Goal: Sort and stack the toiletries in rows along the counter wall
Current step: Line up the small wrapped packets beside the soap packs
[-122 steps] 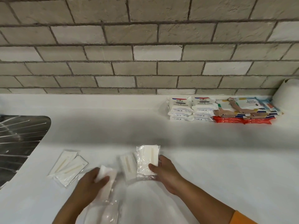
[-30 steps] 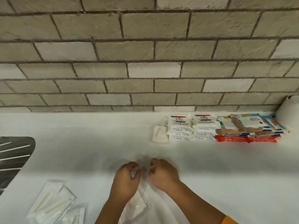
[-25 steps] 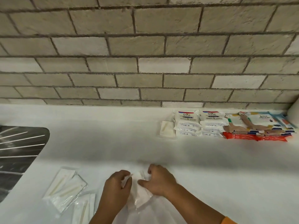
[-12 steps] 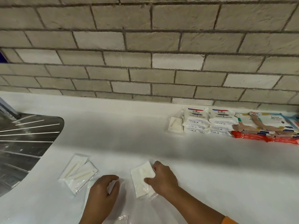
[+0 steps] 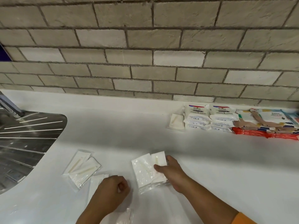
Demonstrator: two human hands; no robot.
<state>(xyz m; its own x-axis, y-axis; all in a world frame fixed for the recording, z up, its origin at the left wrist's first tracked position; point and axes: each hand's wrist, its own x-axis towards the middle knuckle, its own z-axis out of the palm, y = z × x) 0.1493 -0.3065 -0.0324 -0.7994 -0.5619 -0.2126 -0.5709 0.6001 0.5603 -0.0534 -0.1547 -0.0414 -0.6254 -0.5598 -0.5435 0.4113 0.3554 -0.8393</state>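
My right hand (image 5: pixel 169 172) holds two overlapping white sachets in clear wrap (image 5: pixel 146 169) flat on the white counter (image 5: pixel 123 135), thumb on top of them. My left hand (image 5: pixel 113 193) is curled over another white sachet (image 5: pixel 98 177) near the front edge. Two more clear-wrapped sachets (image 5: pixel 81 167) lie to the left. By the wall stand two stacks of Dove soap packs (image 5: pixel 208 118), with one white sachet (image 5: pixel 176 122) at their left and a stack of colourful wipe packs (image 5: pixel 267 123) on red packs at their right.
A steel sink drainer (image 5: pixel 24 139) takes the left side, a tap base (image 5: pixel 9 109) at its back. The grey brick wall (image 5: pixel 145 54) runs behind the counter. A crumpled clear plastic bag (image 5: pixel 124 217) lies at the front edge between my arms.
Since half a second ago my right hand has gathered a second sachet onto the one it held. My left hand has closed over a sachet. The view has shifted slightly.
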